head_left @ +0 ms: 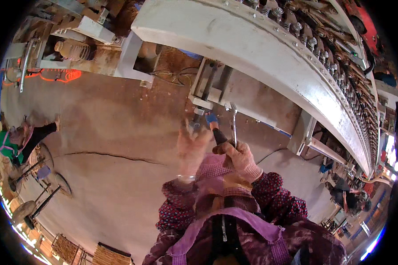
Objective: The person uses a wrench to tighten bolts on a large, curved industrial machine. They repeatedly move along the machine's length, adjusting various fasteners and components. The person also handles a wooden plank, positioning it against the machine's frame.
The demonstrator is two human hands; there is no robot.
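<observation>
My right hand point(242, 160), in a pale knitted work glove, is closed round the lower end of a silver wrench point(234, 126). The wrench stands nearly upright in the view, its head at the top. To its left, my left hand point(192, 145) is gloved too and slightly blurred, its fingers apart with no held thing visible. Just beyond those fingers is a metal bolt end point(199, 111) below a white bracket point(202, 102) of the machine. My foot in a blue shoe point(211, 118) shows between the hands.
A long white machine beam point(252, 48) with rows of springs point(311, 42) crosses ahead. A coiled orange hose point(68, 76) hangs at left. Another person point(20, 141) is at far left near a bicycle point(42, 172), and one point(347, 196) at far right. A crack point(110, 155) runs along the floor.
</observation>
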